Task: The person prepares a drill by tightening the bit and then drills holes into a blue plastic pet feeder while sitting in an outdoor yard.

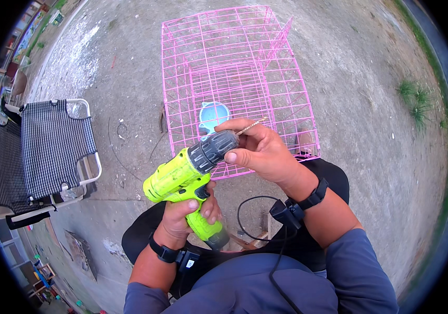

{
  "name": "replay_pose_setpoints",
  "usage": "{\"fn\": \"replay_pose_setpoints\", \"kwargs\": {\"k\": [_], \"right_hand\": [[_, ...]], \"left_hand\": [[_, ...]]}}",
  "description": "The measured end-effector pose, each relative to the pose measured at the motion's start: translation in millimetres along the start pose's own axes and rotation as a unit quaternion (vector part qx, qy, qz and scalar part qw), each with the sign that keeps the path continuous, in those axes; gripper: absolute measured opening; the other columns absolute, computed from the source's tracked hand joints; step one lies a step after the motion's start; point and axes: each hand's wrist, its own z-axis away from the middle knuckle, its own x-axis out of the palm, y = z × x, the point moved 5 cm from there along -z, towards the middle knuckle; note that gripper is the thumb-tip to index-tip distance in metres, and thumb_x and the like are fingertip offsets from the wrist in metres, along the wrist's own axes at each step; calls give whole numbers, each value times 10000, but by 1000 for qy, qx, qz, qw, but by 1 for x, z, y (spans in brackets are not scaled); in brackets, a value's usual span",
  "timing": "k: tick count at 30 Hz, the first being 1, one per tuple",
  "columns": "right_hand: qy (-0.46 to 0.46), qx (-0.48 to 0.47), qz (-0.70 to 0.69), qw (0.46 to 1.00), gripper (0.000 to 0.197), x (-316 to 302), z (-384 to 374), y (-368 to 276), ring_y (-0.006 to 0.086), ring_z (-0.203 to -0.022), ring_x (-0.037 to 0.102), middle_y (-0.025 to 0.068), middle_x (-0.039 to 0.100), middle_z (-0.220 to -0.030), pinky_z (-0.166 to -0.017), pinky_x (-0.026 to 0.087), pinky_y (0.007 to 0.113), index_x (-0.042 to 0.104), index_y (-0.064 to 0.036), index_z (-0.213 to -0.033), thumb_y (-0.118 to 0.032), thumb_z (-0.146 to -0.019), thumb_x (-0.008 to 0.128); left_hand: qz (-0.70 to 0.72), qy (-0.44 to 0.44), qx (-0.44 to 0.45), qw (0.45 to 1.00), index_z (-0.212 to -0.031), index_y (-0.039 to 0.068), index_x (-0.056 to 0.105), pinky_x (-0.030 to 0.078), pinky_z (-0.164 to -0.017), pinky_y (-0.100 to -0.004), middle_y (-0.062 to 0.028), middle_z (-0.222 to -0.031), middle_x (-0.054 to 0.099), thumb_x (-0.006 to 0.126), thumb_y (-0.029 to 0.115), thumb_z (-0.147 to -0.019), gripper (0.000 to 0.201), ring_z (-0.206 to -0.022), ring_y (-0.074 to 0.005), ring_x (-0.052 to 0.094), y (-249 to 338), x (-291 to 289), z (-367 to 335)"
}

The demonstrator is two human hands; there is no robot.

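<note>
Now, my left hand wrapping the lime-green pistol-shaped drill, my right hand pinches its black chuck, golden spiral bit inserted, tightening seemingly unfinished.

no readable text or numbers.
a small white label with dark marks sits on the black device strapped at the left wrist; its marks are too small to make out.

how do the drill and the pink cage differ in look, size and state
The drill has a solid lime-green and black body; the cage is an open grid of pink wire. The drill is much smaller than the cage. The drill is held up in the left hand, while the cage rests on the ground.
</note>
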Motion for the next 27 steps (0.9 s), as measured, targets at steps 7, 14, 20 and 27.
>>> {"fn": "replay_pose_setpoints", "kwargs": {"k": [7,14,20,27], "right_hand": [[-13,-2,5,1000,539,0,0,2,109,-986,580,54,616,-1054,-869,488,292,512,-32,-1299,-118,-824,751],[-24,5,11,1000,494,3,-1,0,96,-962,589,40,629,-1046,-850,492,267,535,-34,-1279,-97,-834,741],[-13,45,-9,999,495,-4,-1,14,148,-1024,595,47,627,-1072,-932,473,322,546,-17,-1215,-157,-800,776],[-28,-3,14,1000,477,7,0,-3,94,-931,609,38,646,-1033,-828,498,245,537,-26,-1258,-102,-835,742]], "left_hand": [[-8,4,0,1000,-1201,-20,509,498,-690,-398,-85,-683,567,674,211,-796,495,-629,-244,598,-1,-2,0],[-3,1,7,1000,-1218,-22,519,497,-689,-401,-85,-682,567,668,207,-801,499,-630,-245,598,1,-2,2],[-54,31,-4,998,-1186,20,522,496,-656,-380,-51,-652,522,647,263,-765,502,-553,-213,566,0,-1,2],[-35,23,3,999,-1188,6,516,497,-666,-387,-65,-661,539,657,245,-772,500,-580,-227,579,1,-2,3]]}}
